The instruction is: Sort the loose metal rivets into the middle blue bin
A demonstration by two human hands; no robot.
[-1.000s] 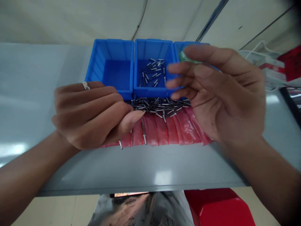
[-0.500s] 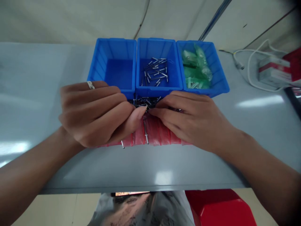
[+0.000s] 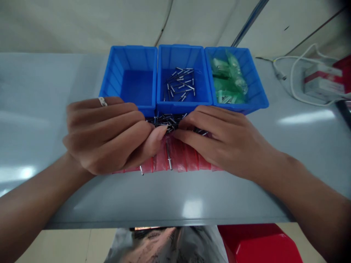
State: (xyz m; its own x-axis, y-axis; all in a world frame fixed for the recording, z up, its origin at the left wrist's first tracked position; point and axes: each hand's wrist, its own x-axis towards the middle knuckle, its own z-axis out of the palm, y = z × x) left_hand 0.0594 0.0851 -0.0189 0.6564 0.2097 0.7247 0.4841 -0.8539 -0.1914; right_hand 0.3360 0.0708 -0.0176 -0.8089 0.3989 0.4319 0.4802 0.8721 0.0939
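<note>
My left hand (image 3: pixel 109 137), a ring on one finger, is closed with the thumb pressed against the curled fingers; what it holds is hidden. My right hand (image 3: pixel 219 138) has thumb and fingertips pinched together in a pile of blind rivets (image 3: pixel 167 119), with rivet metal at the tips. The pile lies just in front of the blue bins, partly covered by both hands. Beneath and before it are red-edged plastic bags (image 3: pixel 181 157). One single rivet (image 3: pixel 169 157) lies across the bags, and another rivet's end (image 3: pixel 142 170) pokes out below my left hand.
Three blue bins stand side by side: a left bin (image 3: pixel 106 76), a middle bin (image 3: pixel 184 107) with loose rivets, and a right bin (image 3: pixel 255 84) with green bags (image 3: pixel 229 80). A white cable (image 3: pixel 292 80) and a box (image 3: pixel 323 82) sit right. A red stool (image 3: pixel 263 244) stands below the table edge.
My two hands have drawn slightly apart at the fingertips, the left shifting a little left. More of the rivet pile shows between them and under the right fingers.
</note>
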